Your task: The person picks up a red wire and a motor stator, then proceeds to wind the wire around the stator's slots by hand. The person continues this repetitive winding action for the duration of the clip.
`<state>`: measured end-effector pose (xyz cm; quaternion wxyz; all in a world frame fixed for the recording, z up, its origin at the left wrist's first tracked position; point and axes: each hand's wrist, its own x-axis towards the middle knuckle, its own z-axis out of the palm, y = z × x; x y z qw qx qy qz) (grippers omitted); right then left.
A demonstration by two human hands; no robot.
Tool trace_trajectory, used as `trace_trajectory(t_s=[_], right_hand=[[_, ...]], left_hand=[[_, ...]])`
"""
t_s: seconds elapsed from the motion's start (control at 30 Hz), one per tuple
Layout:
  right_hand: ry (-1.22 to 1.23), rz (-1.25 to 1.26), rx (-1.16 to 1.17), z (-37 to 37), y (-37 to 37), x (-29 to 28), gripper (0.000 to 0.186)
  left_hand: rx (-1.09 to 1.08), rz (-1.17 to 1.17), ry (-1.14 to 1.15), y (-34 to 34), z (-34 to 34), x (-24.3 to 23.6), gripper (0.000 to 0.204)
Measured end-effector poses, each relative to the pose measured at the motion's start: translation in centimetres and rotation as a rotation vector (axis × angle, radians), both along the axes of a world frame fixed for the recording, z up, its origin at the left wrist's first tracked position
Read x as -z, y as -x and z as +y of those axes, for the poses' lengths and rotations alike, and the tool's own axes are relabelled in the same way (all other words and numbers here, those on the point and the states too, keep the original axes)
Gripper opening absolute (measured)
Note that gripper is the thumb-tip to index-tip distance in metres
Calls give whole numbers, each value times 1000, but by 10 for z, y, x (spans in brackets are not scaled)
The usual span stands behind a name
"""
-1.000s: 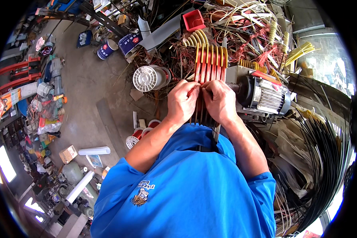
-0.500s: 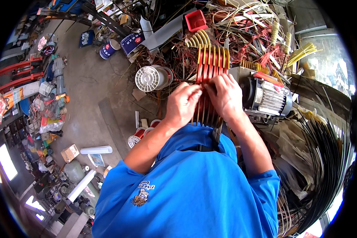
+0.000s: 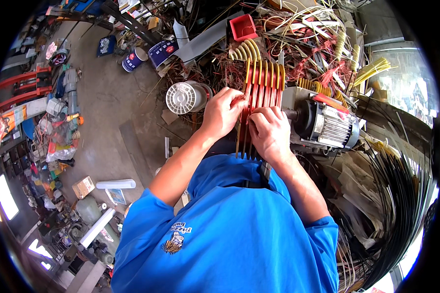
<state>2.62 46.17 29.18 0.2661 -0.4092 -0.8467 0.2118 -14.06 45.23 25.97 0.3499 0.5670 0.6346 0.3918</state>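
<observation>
On my head feed I see the left hand (image 3: 223,112) and right hand (image 3: 270,133) slightly apart, both curled at the red wire coil (image 3: 265,94) in front of the blue shirt (image 3: 239,229); I cannot tell whether either is clamped on it. A motor (image 3: 331,126) sits to its right.

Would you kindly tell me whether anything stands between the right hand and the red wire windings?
Nothing visible does: the right hand is at the red wire windings, with the motor off to its right.

Workshop (motor (image 3: 331,126), white spool (image 3: 182,97)).
</observation>
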Motion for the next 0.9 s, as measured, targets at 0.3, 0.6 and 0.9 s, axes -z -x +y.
trace_trajectory(t_s=[0.3,0.6,0.9], right_hand=[[4,30,10,1,-1,0,17],[29,32,-3,1,-4,2,14],[-19,7,-40,33,-4,4,18]], left_hand=[[20,257,-224,3,22,-16,20],[296,123,-81,1,7,-28,16],[71,-125,-9,-19,-26,-20,4]])
